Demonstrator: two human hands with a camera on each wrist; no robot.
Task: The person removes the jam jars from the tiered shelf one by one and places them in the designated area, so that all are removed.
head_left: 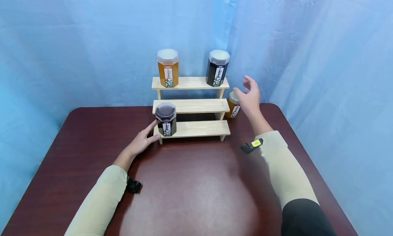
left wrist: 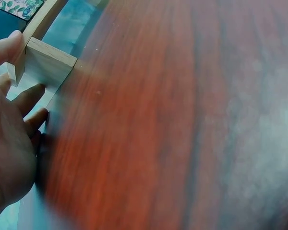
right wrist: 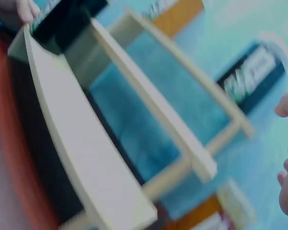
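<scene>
A three-tier wooden display stand point(head_left: 201, 128) stands at the back of the table. My left hand point(head_left: 140, 142) grips the left end of its lowest shelf, thumb at the front edge; in the left wrist view, the other fingers point(left wrist: 31, 99) lie beside the leg. Right by this hand, a dark jar point(head_left: 166, 121) with a clear lid rests on that shelf. My right hand point(head_left: 250, 97) is raised to the right of the stand, fingers loosely curved and holding nothing. In the head view it partly covers an amber jar point(head_left: 232, 108) behind the stand's right end.
On the top shelf an amber jar point(head_left: 168, 70) stands at the left and a dark jar point(head_left: 217, 70) at the right. The middle shelf point(head_left: 196, 106) lies between. A dark red wooden table point(head_left: 196, 188) carries the stand, with blue curtains point(head_left: 107, 41) behind.
</scene>
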